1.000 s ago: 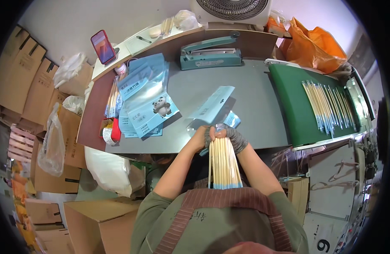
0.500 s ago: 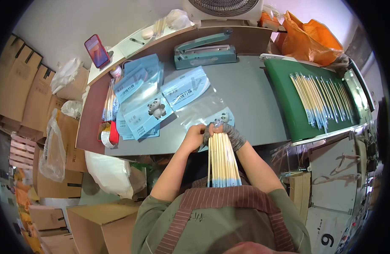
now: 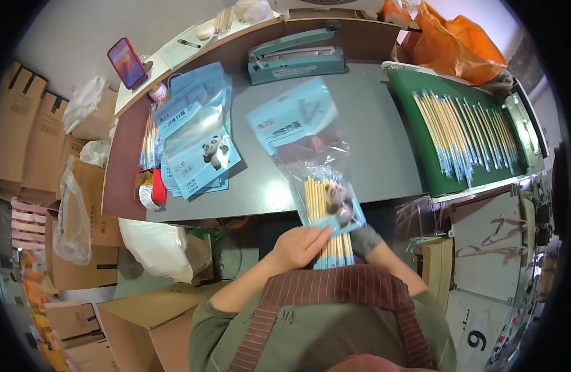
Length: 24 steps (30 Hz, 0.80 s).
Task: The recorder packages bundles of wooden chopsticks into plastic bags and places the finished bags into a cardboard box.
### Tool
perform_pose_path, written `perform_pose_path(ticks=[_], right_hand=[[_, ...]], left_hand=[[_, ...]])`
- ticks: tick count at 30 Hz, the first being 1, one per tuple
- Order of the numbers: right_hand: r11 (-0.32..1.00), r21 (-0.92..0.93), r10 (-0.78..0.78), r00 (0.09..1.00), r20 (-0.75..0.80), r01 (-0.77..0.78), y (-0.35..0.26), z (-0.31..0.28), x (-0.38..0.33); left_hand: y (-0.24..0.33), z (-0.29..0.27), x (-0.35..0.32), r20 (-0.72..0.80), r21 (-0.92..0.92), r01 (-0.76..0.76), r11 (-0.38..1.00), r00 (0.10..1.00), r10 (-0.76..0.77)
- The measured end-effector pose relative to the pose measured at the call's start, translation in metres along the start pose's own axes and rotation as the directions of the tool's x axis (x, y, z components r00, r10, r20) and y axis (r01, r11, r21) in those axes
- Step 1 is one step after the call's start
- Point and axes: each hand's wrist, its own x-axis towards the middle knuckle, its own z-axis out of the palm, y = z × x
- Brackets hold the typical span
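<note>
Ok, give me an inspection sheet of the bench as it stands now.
Surface: grey table, mostly bare in the middle.
Job's things: clear bag over a bundle of chopsticks.
Clutter: bag stack, tape roll, heat sealer, chopsticks on green mat.
Hands: left hand on the bundle; right hand beneath, fingers hidden.
Cables: nothing seen.
Surroundings: cardboard boxes, phone, orange bag.

The right hand (image 3: 363,239) is almost wholly hidden behind the clear bag (image 3: 316,164) and the bundle of chopsticks (image 3: 327,217), so its grip cannot be told. The lower ends of the chopsticks vanish behind the striped apron (image 3: 335,297). At the top edge, the white fan (image 3: 325,5) is cut off, and the small items on the back ledge (image 3: 205,31) are too small to identify.
</note>
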Motion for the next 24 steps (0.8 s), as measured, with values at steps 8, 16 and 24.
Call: perform_pose_path(ticks=[8, 16, 24], right_hand=[[0.061, -0.804, -0.099, 0.798, -0.594, -0.591, -0.023, 0.074, -0.084], [-0.527, -0.747, -0.749, 0.637, 0.183, -0.405, -0.064, 0.026, -0.019], [-0.242, -0.97, -0.531, 0.832, 0.161, 0.033, -0.048, 0.07, -0.127]], left_hand=[[0.001, 0.032, -0.038, 0.298, -0.483, 0.816, 0.318, 0.495, -0.817], [-0.078, 0.025, 0.042, -0.106, -0.301, 0.577, 0.759, 0.771, -0.628], [0.007, -0.048, -0.006, 0.185, -0.22, 0.5, 0.838, 0.865, -0.467]])
